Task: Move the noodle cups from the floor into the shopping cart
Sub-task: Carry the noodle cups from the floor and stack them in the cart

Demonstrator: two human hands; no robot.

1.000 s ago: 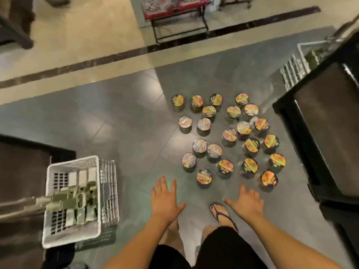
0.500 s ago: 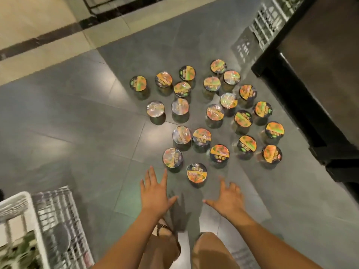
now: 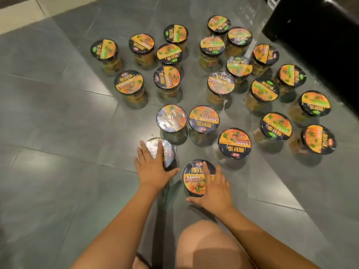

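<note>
Several noodle cups with orange and black lids, wrapped in clear film, stand upright in a loose cluster (image 3: pixel 204 119) on the grey tiled floor. My left hand (image 3: pixel 153 169) lies with straight, spread fingers on the lid of the nearest left cup (image 3: pixel 168 152). On the lid of the nearest cup in the middle (image 3: pixel 194 176) rests my right hand (image 3: pixel 215 189), its fingers reaching over the right side and its thumb stretched along the near edge. Neither cup is lifted. The shopping cart is out of view.
A black cabinet (image 3: pixel 320 41) stands at the upper right, close to the rightmost cups. A pale floor strip (image 3: pixel 17 18) runs at the upper left. My bare knee (image 3: pixel 209 243) is at the bottom centre. Grey floor (image 3: pixel 58 152) stretches to the left.
The camera has dropped much closer to the floor and the white cart has left the view. Both hands have moved forward from the air onto the two nearest cups.
</note>
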